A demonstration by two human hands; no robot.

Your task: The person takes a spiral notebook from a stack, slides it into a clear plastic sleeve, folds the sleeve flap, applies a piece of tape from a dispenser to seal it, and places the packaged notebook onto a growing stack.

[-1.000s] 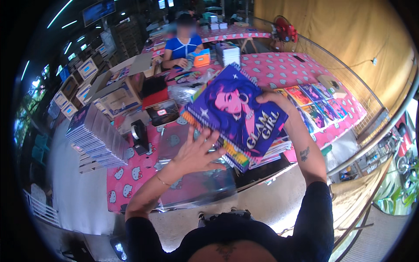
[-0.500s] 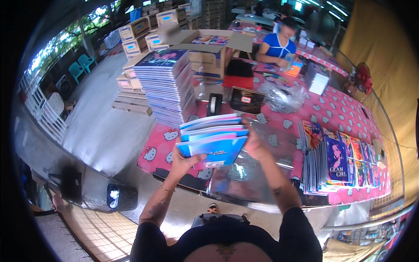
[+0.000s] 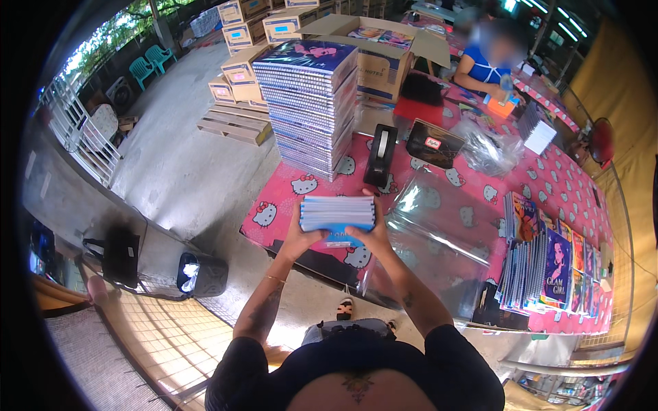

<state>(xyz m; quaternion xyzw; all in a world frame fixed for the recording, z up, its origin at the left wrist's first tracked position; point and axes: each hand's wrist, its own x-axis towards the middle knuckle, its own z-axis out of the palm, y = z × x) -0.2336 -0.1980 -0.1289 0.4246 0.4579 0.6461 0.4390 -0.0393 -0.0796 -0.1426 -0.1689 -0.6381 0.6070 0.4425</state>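
Hands (image 3: 299, 237) (image 3: 373, 235) clamped on notebook bundle (image 3: 337, 214), tape dispenser (image 3: 375, 168) and tall notebook stack (image 3: 308, 113) beyond, plastic sheeting (image 3: 439, 243) beside.

"Anything near the left hand (image 3: 299, 236)?"
"A thin bracelet (image 3: 277, 279) just behind it, then a dark tattoo (image 3: 264, 312)."
"And the right hand (image 3: 372, 236)?"
"A smaller tattoo (image 3: 408, 299) farther up."
"Farther from both?"
"Black sleeves (image 3: 236, 377), black top (image 3: 322, 363), flowery chest tattoo (image 3: 357, 387), pale denim (image 3: 314, 333), dark-strapped sandals (image 3: 345, 309)."

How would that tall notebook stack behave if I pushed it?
The tall notebook stack may tip if pushed high, standing taller than wide. It's likely heavy, with so many notebooks piled. Its shiny top cover may be slippery.
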